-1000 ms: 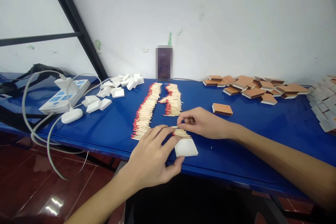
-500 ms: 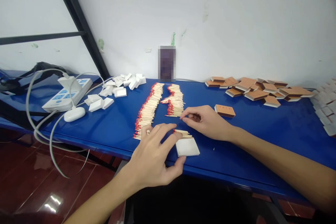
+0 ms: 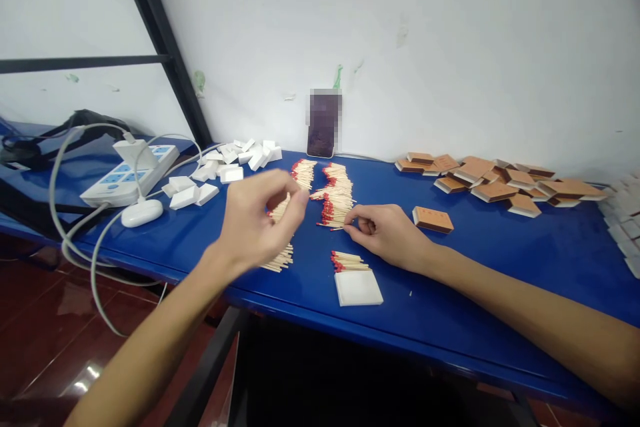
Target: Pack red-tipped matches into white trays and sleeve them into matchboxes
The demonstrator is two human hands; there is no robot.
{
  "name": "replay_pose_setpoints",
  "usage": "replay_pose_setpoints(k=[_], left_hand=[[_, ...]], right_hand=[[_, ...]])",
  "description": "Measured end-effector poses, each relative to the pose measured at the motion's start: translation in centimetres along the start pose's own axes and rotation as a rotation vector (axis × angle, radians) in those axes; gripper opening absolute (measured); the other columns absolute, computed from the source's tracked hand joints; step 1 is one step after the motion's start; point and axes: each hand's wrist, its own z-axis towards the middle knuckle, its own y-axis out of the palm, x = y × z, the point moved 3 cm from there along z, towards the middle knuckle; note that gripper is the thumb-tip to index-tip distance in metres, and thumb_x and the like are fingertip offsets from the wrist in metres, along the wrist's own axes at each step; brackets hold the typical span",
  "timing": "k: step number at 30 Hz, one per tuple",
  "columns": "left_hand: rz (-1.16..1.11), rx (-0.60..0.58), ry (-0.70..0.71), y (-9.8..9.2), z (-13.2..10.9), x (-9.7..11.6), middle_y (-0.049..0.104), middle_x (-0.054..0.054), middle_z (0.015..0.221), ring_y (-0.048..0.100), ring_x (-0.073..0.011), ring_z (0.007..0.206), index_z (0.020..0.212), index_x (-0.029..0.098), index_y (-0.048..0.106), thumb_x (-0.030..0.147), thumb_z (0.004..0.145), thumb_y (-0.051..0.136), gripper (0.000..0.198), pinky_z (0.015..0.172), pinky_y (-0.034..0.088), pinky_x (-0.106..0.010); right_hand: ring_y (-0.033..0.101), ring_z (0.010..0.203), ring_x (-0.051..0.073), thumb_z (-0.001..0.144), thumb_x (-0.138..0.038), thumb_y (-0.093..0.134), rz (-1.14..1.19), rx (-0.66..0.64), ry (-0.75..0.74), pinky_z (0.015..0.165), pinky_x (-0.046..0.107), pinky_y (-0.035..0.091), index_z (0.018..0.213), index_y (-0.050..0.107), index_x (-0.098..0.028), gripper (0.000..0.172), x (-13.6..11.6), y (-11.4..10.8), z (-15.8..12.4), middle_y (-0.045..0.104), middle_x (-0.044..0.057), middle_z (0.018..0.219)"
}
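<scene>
Left hand (image 3: 255,220) hovers raised and pinched; right hand (image 3: 387,235) rests curled.

Blue table (image 3: 525,240) against white wall (image 3: 450,47), glossy reddish floor (image 3: 40,320).

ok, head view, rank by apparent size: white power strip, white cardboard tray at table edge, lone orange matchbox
1. white power strip
2. white cardboard tray
3. lone orange matchbox; farther back, so unsure.

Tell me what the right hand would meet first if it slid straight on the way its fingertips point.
The right hand points left, so it would likely first meet the near end of the closest pile of matches, just off its fingertips. Whether they already touch is unclear.
</scene>
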Motion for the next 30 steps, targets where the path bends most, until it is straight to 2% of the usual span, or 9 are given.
replay_pose_setpoints(k=[2, 4, 8, 12, 15, 18, 21, 27, 30], left_hand=[[-0.033, -0.019, 0.054, 0.5, 2.1, -1.0, 0.033, 0.008, 0.050, 0.028, -0.0084, 0.047, 0.061, 0.019, 0.052, 0.024, 0.088, 0.057, 0.028, 0.050, 0.026, -0.026], [-0.052, -0.088, 0.077, 1.5, 3.9, -2.1, 0.032, 0.008, 0.050, 0.029, -0.0084, 0.047, 0.065, 0.018, 0.056, 0.024, 0.087, 0.059, 0.023, 0.051, 0.028, -0.025], [-0.011, -0.310, 0.242, 4.2, 5.9, -4.0, 0.055, 0.002, 0.064, 0.050, -0.0135, 0.067, 0.072, 0.018, 0.063, 0.025, 0.087, 0.058, 0.018, 0.068, 0.040, -0.028], [0.054, -0.516, 0.335, 5.9, 6.6, -5.8, 0.064, -0.001, 0.075, 0.053, -0.0171, 0.076, 0.083, 0.019, 0.067, 0.029, 0.093, 0.050, 0.022, 0.077, 0.041, -0.032], [0.027, -0.625, 0.409, 6.3, 6.3, -6.2, 0.067, -0.002, 0.081, 0.054, -0.0175, 0.078, 0.087, 0.022, 0.070, 0.026, 0.093, 0.052, 0.019, 0.078, 0.042, -0.031], [-0.017, -0.681, 0.467, 6.3, 5.5, -6.1, 0.069, -0.002, 0.086, 0.056, -0.0177, 0.082, 0.088, 0.023, 0.071, 0.020, 0.090, 0.054, 0.018, 0.080, 0.042, -0.031], [-0.032, -0.710, 0.505, 6.4, 4.6, -5.8, 0.069, -0.001, 0.083, 0.056, -0.0181, 0.081, 0.084, 0.024, 0.072, 0.016, 0.086, 0.056, 0.018, 0.080, 0.041, -0.033], [0.027, -0.641, 0.545, 6.2, 3.8, -5.2, 0.069, -0.002, 0.078, 0.056, -0.0182, 0.078, 0.081, 0.022, 0.072, 0.015, 0.086, 0.054, 0.020, 0.078, 0.040, -0.035], [0.055, -0.663, 0.540, 6.3, 3.6, -5.1, 0.070, -0.003, 0.080, 0.057, -0.0177, 0.078, 0.082, 0.022, 0.071, 0.016, 0.088, 0.051, 0.022, 0.076, 0.041, -0.034]], right_hand=[[0.041, 0.048, 0.010, 0.087, -0.026, 0.056, 0.001, -0.008, -0.016, 0.054, 0.024, 0.033, 0.080, 0.065, -0.018, 0.014, 0.0, 0.0, 0.1, 0.044, -0.006, 0.053], [0.041, 0.048, 0.010, 0.087, -0.025, 0.056, -0.001, -0.012, -0.031, 0.054, 0.024, 0.033, 0.079, 0.064, -0.018, 0.013, -0.1, 0.1, 0.1, 0.044, -0.006, 0.054], [0.040, 0.048, 0.010, 0.087, -0.024, 0.056, -0.001, -0.015, -0.076, 0.053, 0.023, 0.033, 0.081, 0.064, -0.018, 0.012, -0.1, 0.2, 0.1, 0.042, -0.007, 0.053], [0.040, 0.049, 0.010, 0.088, -0.023, 0.055, -0.023, -0.019, -0.131, 0.054, 0.023, 0.033, 0.085, 0.066, -0.019, 0.012, -0.1, 0.3, 0.1, 0.043, -0.006, 0.054], [0.040, 0.050, 0.010, 0.088, -0.022, 0.053, -0.029, -0.023, -0.136, 0.055, 0.023, 0.034, 0.082, 0.065, -0.019, 0.014, 0.0, 0.4, 0.1, 0.045, -0.005, 0.055], [0.040, 0.050, 0.010, 0.088, -0.023, 0.054, -0.015, -0.022, -0.100, 0.054, 0.023, 0.034, 0.081, 0.065, -0.019, 0.014, 0.2, 0.5, -0.1, 0.045, -0.005, 0.055], [0.040, 0.049, 0.010, 0.087, -0.022, 0.055, 0.001, -0.022, -0.089, 0.054, 0.022, 0.034, 0.081, 0.065, -0.018, 0.013, 0.2, 0.5, -0.1, 0.043, -0.006, 0.055], [0.040, 0.049, 0.010, 0.085, -0.020, 0.056, -0.001, -0.020, -0.078, 0.055, 0.023, 0.034, 0.080, 0.063, -0.019, 0.009, 0.1, 0.3, -0.1, 0.042, -0.007, 0.055], [0.039, 0.049, 0.010, 0.084, -0.019, 0.055, 0.011, 0.000, -0.088, 0.055, 0.023, 0.034, 0.080, 0.062, -0.019, 0.008, 0.0, 0.2, -0.3, 0.041, -0.007, 0.055]])
